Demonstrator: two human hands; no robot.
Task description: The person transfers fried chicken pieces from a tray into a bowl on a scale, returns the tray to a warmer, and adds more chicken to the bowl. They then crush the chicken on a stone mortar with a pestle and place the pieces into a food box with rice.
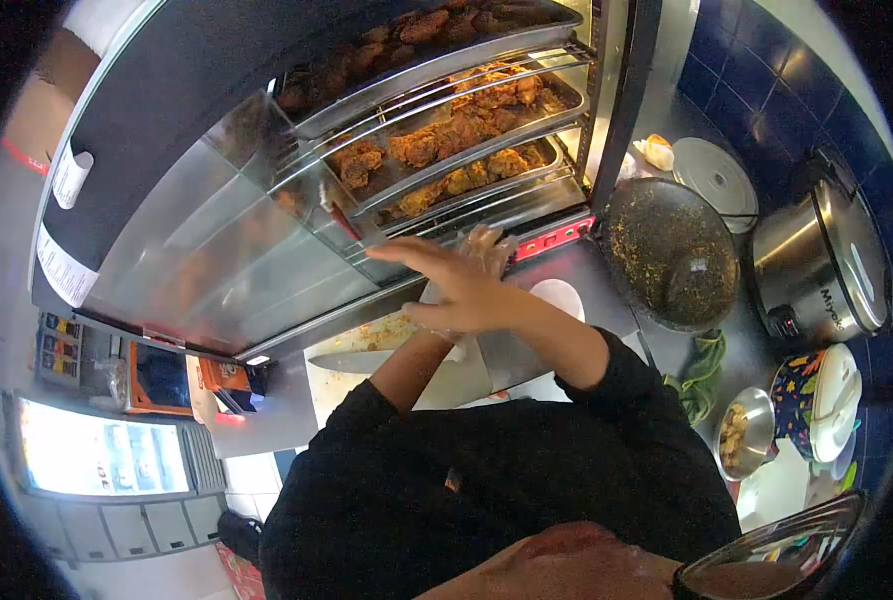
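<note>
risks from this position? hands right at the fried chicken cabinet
1. Both hands meet close to the lit red strip at the base of the display cabinet; if that marks a heated part, the bare right hand could get burned.
2. The left hand seems to wear a thin clear glove, which may snag on the tray rails.
3. The large crumb-filled pan sits beside the left elbow and could be knocked.

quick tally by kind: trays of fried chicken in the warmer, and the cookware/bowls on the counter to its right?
Trays of fried chicken in the warmer: 3
Dark round pan: 1
Rice cooker: 1
Small metal bowl: 1
White round lid: 1
Total: 7
Both hands are together in front of the warmer; what they hold is unclear.
</note>
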